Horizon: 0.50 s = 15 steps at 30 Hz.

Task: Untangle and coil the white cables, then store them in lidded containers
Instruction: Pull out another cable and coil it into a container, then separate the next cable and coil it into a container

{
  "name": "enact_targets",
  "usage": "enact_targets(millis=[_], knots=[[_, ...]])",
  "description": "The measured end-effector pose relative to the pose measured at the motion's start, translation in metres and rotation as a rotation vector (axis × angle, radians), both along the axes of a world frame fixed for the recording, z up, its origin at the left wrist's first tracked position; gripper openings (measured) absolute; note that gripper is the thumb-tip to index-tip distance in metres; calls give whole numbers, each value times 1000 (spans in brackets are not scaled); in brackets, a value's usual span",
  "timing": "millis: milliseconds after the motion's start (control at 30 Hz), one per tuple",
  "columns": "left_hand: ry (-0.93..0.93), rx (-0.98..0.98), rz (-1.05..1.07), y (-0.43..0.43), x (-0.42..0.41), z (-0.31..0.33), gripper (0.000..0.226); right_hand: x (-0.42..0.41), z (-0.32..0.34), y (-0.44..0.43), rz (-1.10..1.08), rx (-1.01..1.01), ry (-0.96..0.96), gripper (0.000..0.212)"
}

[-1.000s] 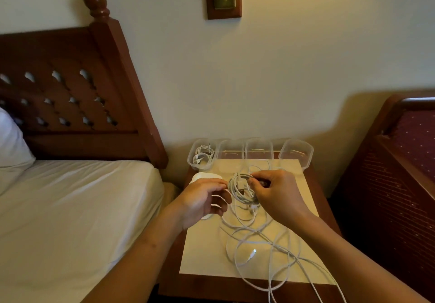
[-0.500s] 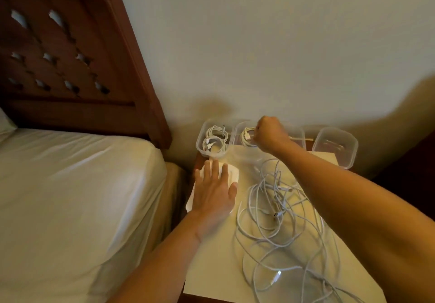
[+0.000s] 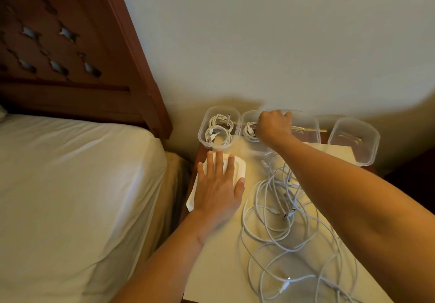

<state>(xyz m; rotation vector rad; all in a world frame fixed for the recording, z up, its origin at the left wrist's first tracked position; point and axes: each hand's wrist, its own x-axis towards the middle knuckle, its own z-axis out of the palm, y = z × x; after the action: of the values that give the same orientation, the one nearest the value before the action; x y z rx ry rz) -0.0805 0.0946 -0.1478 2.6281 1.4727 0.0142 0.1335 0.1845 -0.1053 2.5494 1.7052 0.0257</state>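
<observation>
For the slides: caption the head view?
Right hand holds a coiled white cable in the second clear plastic container; left hand presses a white plastic lid.

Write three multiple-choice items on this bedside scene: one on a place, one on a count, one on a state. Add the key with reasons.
1. Where does the left hand lie?
A. on the bed
B. flat on the white lid
C. inside a container

2. How many clear containers stand in the row?
A. two
B. four
C. six

3. How is the leftmost container?
A. lidded
B. open and empty
C. open, with coiled cables inside

Key:
1 B, its straight fingers cover the lid.
2 B, four stand side by side.
3 C, it has no lid and white coils show inside.
</observation>
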Motion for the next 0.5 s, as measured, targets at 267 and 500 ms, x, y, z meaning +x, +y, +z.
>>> enact_targets(millis=[267, 500], knots=[[-10, 2, 4, 0, 0, -1, 69, 3, -8, -5, 58, 37, -15, 28], [-9, 11, -2, 0, 0, -4, 69, -9, 12, -33, 138, 15, 84, 22]])
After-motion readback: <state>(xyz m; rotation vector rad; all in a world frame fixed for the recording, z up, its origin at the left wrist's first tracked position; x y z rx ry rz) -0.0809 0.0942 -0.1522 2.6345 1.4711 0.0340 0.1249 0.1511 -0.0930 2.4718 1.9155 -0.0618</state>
